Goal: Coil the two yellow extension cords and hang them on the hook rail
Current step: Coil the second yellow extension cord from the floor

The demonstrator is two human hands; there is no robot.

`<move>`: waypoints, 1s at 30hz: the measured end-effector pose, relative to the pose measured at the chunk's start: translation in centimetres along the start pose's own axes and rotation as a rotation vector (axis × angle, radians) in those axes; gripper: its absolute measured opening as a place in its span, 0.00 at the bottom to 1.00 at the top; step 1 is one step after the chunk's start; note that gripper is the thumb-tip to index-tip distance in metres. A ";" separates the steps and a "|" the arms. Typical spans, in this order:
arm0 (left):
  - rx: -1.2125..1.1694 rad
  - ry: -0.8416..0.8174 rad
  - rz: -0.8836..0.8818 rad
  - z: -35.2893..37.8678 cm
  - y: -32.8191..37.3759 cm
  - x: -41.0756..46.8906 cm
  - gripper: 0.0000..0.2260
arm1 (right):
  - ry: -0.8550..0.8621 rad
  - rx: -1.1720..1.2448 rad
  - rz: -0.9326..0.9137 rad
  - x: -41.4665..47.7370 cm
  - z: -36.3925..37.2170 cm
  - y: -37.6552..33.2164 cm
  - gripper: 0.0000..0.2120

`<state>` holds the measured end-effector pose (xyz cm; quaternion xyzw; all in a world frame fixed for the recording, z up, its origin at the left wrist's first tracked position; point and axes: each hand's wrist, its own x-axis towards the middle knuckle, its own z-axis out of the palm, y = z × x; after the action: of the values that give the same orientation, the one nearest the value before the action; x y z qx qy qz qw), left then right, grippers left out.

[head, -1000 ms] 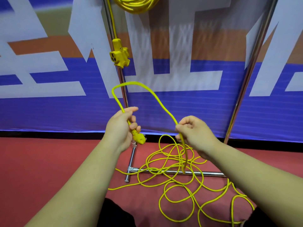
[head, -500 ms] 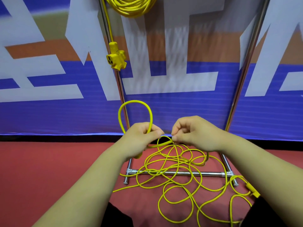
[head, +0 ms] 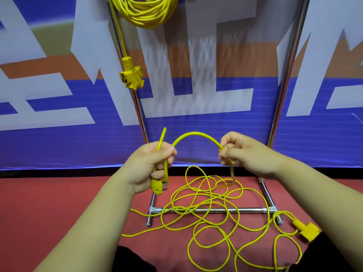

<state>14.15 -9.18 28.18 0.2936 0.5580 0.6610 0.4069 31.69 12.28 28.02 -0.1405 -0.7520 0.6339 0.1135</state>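
The loose cord (head: pixel 196 133) blurs below the right hand (head: pixel 245 154).

Loose cord loops (head: pixel 211 196) and the base bar (head: pixel 251 209) clutter the floor (head: pixel 59 203); open air lies between the uprights (head: pixel 282 95).

A large printed banner (head: pixel 59 146) fills the background, its lower part deep blue with fine horizontal ribbing. Big white block shapes (head: pixel 196 103) run across it. An orange band (head: pixel 235 61) crosses higher up, with a dull green patch (head: pixel 51 26) near the top left. A black strip (head: pixel 59 172) lines the banner's foot, meeting the red floor (head: pixel 49 209).
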 end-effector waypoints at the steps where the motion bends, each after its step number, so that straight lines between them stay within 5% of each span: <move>1: -0.013 0.005 -0.007 -0.2 -0.1 0.1 0.06 | 0.053 0.004 -0.029 0.1 0.0 0.0 0.07; 5: 0.075 0.110 -0.036 0.0 -0.2 0.3 0.18 | 0.252 -0.056 -0.143 0.1 0.0 -0.6 0.03; 10: 0.350 0.223 -0.070 -0.3 -0.5 0.6 0.31 | 0.136 -0.317 -0.187 -0.4 0.4 -1.2 0.01; 17: 0.570 0.049 -0.026 1.2 -0.3 -0.3 0.18 | -0.008 -0.410 -0.233 -0.4 1.6 -2.1 0.02; 21: 0.653 -0.084 0.023 1.5 -0.1 -0.5 0.16 | 0.063 -0.306 -0.275 -0.3 2.0 -2.1 0.02; 27: 0.634 -0.027 0.100 1.8 -0.1 -0.2 0.16 | 0.229 -0.120 -0.292 0.2 2.4 -1.6 0.05; 30: 0.426 -0.069 0.089 2.2 -0.6 0.0 0.14 | 0.238 -0.074 -0.292 0.8 2.1 -1.0 0.10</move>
<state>16.13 -8.02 28.07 0.4196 0.6573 0.5349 0.3251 30.15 10.42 28.65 -0.1081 -0.7685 0.5615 0.2871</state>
